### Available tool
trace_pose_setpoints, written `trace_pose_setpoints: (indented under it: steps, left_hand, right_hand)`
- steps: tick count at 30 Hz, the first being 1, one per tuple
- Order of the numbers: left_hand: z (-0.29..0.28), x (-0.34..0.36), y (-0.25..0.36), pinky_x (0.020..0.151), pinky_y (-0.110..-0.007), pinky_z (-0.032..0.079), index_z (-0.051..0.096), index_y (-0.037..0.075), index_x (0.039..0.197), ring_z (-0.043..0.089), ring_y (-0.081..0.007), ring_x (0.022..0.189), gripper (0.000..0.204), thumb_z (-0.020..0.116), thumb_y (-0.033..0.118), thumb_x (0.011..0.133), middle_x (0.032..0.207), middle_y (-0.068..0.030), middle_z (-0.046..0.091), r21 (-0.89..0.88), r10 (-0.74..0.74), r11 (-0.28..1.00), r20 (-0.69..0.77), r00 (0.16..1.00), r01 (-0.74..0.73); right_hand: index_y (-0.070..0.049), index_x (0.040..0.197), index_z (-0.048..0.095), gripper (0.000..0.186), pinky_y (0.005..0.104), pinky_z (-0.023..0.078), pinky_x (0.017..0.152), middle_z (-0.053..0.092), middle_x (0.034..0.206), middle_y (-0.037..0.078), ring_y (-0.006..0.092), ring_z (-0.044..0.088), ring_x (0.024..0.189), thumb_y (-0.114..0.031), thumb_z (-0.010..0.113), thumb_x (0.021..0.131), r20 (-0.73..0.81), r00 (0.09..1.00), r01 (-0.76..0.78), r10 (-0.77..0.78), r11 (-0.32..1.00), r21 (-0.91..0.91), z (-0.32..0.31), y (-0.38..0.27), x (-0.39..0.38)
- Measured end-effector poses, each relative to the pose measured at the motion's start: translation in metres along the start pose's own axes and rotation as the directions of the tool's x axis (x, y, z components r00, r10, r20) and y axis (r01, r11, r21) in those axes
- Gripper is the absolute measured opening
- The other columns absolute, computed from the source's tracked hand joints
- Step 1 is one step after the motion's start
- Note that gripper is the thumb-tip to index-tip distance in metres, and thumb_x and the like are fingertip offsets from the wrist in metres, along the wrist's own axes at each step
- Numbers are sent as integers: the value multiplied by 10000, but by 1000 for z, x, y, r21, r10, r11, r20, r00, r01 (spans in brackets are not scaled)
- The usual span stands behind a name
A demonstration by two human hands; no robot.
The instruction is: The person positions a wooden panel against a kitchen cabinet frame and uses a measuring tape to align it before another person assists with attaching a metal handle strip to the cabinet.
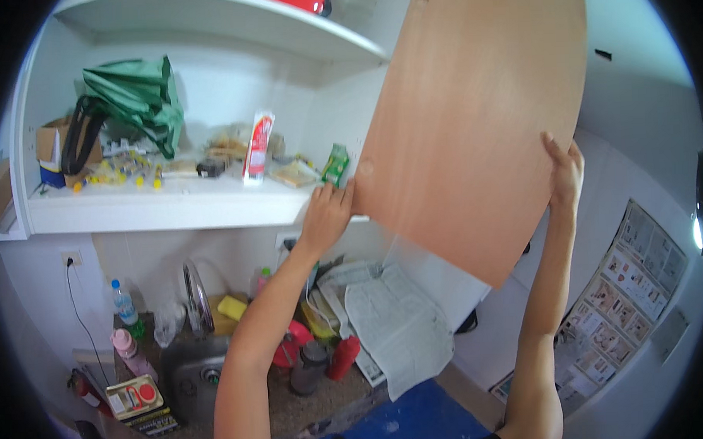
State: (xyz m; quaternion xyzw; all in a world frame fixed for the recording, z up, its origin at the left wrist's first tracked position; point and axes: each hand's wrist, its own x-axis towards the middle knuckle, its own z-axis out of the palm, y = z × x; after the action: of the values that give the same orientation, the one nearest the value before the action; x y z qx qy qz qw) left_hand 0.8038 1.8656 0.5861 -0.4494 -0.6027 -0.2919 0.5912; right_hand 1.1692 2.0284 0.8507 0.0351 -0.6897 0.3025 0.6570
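In the head view, we hold a wooden panel point(472, 130) tilted at the upper right, beside an open white shelf point(158, 214). Our left hand point(327, 216) is at the panel's lower left edge, near the shelf's front; its fingers are curled close together there, and we cannot tell where its thumb presses. Our right hand point(567, 172) is higher up on the opposite edge, thumb against the near face and the other fingers around the rim, pinching the panel.

On the shelf we see a crumpled green bag point(134, 99), an upright red-and-white tube point(258, 149) and, near our left hand, a green packet point(335, 164).

Below, the tabletop point(331, 406) carries a metal sink point(179, 372) with a curved faucet point(199, 294) behind it, and a yellow sponge point(231, 307) just beside the faucet. Right of our left forearm stand a dark cup point(307, 370) and a red bottle point(343, 357), near spread newspaper sheets point(398, 322). A pink bottle point(132, 352) is left of the sink.
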Motion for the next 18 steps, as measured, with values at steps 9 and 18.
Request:
trace_pose_setpoints:
  steps: [9, 18]
  left_hand:
    - [6, 5, 3, 783, -377, 452, 620, -88, 1364, 577, -250, 885, 639, 743, 302, 873, 848, -96, 680, -64, -21, 998, -64, 998, 17]
    - [12, 11, -1, 743, -370, 448, 630, -63, 1358, 578, -242, 848, 619, 736, 316, 880, 810, -75, 663, 12, -71, 997, -138, 988, 73]
  right_hand:
    - [92, 1218, 639, 327, 334, 530, 986, 722, 1160, 153, 205, 694, 1088, -121, 723, 984, -63, 998, -28, 30, 999, 35, 8, -3, 3]
    - [99, 1199, 636, 325, 340, 559, 887, 721, 1115, 152, 200, 707, 998, -102, 735, 963, -18, 1000, 9, -9, 1000, 1, 14, -20, 14]
